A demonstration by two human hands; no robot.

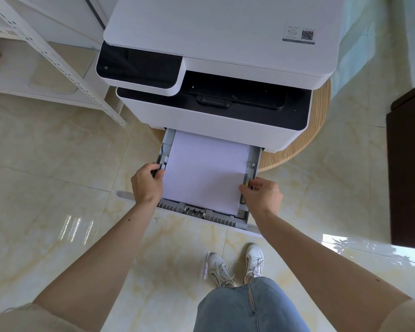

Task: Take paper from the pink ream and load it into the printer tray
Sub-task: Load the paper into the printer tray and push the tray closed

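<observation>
A white printer [216, 44] stands on a round wooden stool. Its paper tray [201, 213] is pulled out towards me, and a stack of white paper [205, 173] lies flat in it. My left hand [146, 183] grips the tray's left side rail, fingers curled over the edge beside the paper. At the right side, my right hand [261, 194] pinches the tray's side guide, thumb and fingers closed on it at the paper's right edge. The pink ream is not in view.
The round wooden stool [321, 130] juts out under the printer. A white metal shelf frame [58, 58] stands to the left, a dark cabinet [410, 164] to the right. My legs and white shoes [235, 267] are on the glossy tiled floor below the tray.
</observation>
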